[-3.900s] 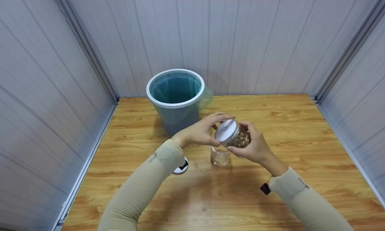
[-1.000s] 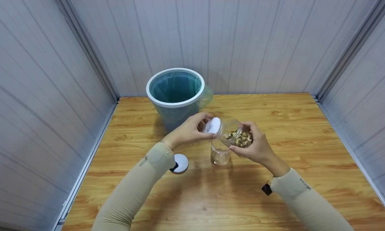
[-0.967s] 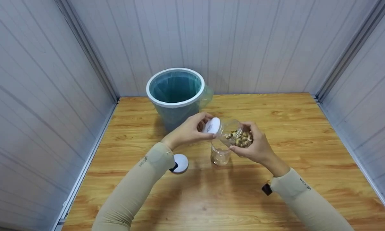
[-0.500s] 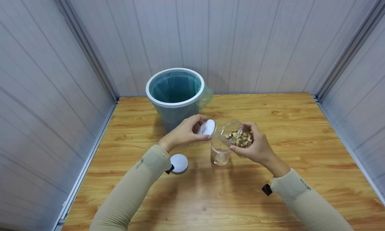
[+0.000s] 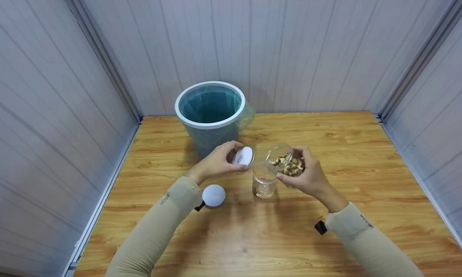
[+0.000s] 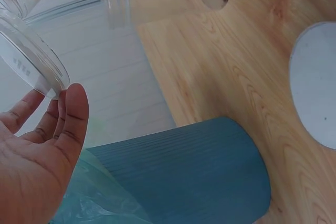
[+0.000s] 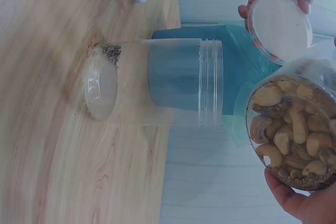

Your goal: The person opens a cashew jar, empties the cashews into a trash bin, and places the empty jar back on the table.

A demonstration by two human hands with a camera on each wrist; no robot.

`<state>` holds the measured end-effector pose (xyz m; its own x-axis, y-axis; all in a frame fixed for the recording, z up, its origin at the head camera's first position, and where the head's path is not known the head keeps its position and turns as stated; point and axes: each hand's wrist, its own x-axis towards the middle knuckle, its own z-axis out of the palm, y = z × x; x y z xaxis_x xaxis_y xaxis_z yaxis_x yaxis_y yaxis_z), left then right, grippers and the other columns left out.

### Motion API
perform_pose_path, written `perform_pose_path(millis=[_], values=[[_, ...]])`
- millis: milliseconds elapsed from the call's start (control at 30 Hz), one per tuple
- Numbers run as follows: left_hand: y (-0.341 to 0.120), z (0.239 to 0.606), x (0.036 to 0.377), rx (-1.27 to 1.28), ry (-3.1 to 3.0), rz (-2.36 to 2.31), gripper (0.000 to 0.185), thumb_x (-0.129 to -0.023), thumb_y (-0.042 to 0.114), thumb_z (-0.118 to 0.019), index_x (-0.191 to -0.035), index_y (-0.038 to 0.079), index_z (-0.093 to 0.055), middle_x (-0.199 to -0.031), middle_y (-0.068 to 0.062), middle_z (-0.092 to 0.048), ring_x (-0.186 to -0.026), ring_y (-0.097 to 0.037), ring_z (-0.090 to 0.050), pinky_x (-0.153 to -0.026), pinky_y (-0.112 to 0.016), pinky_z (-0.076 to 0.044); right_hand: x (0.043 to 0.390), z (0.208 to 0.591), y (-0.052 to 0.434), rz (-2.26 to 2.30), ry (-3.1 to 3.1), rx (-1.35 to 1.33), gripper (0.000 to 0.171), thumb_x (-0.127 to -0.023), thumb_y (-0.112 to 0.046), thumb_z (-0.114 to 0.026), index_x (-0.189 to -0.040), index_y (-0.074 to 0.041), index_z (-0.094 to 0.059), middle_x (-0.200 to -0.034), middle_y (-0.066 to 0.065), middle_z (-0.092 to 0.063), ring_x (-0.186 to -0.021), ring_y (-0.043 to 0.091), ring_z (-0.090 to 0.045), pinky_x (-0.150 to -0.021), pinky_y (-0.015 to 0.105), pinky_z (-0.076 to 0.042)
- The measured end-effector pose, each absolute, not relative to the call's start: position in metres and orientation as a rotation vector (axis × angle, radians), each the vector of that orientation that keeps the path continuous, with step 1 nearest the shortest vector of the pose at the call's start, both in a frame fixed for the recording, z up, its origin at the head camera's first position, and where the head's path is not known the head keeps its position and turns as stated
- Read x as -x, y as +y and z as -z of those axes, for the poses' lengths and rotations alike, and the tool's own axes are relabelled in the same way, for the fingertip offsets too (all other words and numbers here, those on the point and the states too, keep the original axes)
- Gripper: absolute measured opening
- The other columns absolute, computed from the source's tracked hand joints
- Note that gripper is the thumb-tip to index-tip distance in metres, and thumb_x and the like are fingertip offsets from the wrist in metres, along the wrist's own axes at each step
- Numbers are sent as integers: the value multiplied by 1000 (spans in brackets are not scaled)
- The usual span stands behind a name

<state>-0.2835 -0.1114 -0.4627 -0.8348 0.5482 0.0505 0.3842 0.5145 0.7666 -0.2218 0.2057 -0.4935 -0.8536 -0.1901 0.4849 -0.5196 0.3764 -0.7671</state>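
Note:
My left hand (image 5: 214, 162) pinches a clear-rimmed lid with a white face (image 5: 244, 156) between thumb and fingers. The lid is tilted, a short way left of the open jar mouth. In my right hand (image 5: 309, 176) I grip a clear jar of cashew nuts (image 7: 294, 135), tilted so that its mouth points left. Dark crumbs lie among the nuts in the right wrist view. Below the tilted mouth stands a second clear jar (image 5: 264, 187), upright and lidless on the table. A few dark bits sit at its bottom (image 7: 107, 53).
A round white-topped lid (image 5: 214, 195) lies on the wooden table (image 5: 331, 150), close to my left sleeve. Behind my left hand stands a blue bin (image 5: 215, 140) with a white rim and a green liner bag. Pale panel walls (image 5: 311, 54) enclose the table.
The lid sat on the nut jar earliest; my left hand has taken it off and moved it left and slightly down. The right hand and nut jar stay nearly in place.

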Motion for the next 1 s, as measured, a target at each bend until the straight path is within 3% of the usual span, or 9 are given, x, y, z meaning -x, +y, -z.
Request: perform_pose_path(millis=[433, 767, 1000], values=[[-117, 478, 286, -726, 2582, -1189, 78, -86, 47, -89, -150, 15, -57, -141, -5, -61, -125, -24, -56, -114, -45, -53, 223, 495, 207, -1499, -2298, -557, 75, -74, -1, -96, -135, 7, -54, -121, 18, -70, -109, 17, -68, -90, 18, -58], [-117, 489, 288, -713, 2621, -1167, 81, -83, 35, -94, -151, 10, -57, -143, -9, -62, -130, -27, -55, -120, -48, -48, 221, 497, 210, -1510, -2283, -524, 75, -75, -2, -96, -136, 5, -54, -124, 18, -69, -110, 17, -66, -91, 19, -58], [-118, 496, 287, -676, 2633, -1127, 83, -84, 36, -93, -154, 11, -57, -144, -9, -61, -132, -26, -54, -122, -49, -47, 221, 498, 211, -1521, -2279, -500, 75, -74, -1, -97, -135, 6, -54, -124, 18, -68, -111, 17, -66, -93, 19, -57]])
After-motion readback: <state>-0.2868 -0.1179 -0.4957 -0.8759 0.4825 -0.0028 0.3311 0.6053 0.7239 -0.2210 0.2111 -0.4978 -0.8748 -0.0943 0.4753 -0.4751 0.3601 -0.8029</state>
